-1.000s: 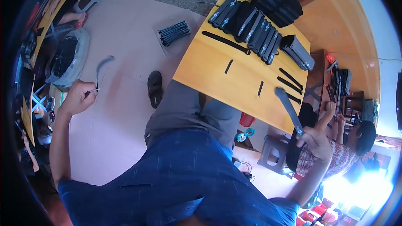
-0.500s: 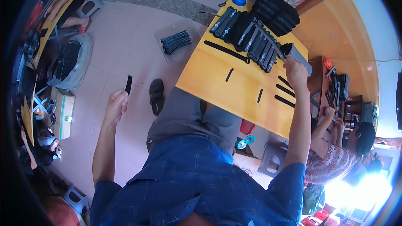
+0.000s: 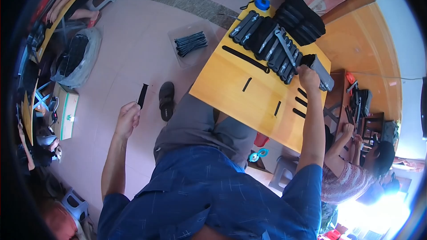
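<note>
My left hand (image 3: 128, 120) is closed on one end of a short black strap (image 3: 143, 95), held up to the left of the table over the floor. At the table's right side my right hand (image 3: 308, 78) is closed on the near end of a long grey strap (image 3: 287, 48), which slants across a row of dark straps (image 3: 243, 29) laid side by side. One long black strap (image 3: 245, 58) with a ring at its end lies before the row. Several short black strips (image 3: 277, 108) lie on the yellow table (image 3: 222, 84). Beside my right hand sits a grey-black bundle (image 3: 321, 74).
A blue tape measure (image 3: 262, 3) and a stack of black straps (image 3: 300, 19) stand at the table's far end. On the floor are a clear bin (image 3: 183, 62) with dark strips inside, a sandal (image 3: 166, 101) and a box (image 3: 67, 113). A co-worker (image 3: 349, 178) sits at the right.
My right hand has shifted a little toward me with the grey strap. My left hand has moved slightly right, and more of its black strap shows. The whole view has shifted slightly.
</note>
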The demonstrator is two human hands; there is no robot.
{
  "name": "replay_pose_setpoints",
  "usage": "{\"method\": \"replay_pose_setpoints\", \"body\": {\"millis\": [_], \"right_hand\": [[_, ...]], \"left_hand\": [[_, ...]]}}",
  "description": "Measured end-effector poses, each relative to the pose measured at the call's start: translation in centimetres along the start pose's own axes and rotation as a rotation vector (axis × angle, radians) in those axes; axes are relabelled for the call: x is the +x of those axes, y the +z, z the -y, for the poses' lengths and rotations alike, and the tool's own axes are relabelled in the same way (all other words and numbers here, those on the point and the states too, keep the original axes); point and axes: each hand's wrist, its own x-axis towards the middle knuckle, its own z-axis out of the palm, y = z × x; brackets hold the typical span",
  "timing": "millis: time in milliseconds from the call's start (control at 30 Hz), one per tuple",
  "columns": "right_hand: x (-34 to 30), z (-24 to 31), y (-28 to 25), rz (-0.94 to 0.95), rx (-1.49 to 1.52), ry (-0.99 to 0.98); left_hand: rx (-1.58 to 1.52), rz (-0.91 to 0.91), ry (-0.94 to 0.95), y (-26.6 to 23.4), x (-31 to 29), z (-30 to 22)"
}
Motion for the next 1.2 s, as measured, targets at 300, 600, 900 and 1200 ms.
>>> {"method": "replay_pose_setpoints", "body": {"millis": [300, 600, 900, 1200], "right_hand": [[-8.7, 6.3, -1.4, 0.016, 0.926, -0.108], [-21.5, 21.8, -2.7, 0.659, 2.353, -0.131], [-23.8, 16.4, -1.6, 0.238, 2.117, 0.165], [-27.8, 10.1, -2.8, 0.301, 1.693, 0.199]], "left_hand": [[-0.030, 0.106, 0.367, 9.9, -1.3, -6.9], [0.353, 0.582, 0.643, 22.5, -1.5, -5.0], [0.684, 0.522, 0.570, 21.9, 0.2, -2.9], [1.040, 0.139, 1.112, 23.5, 14.0, -8.0]]}}
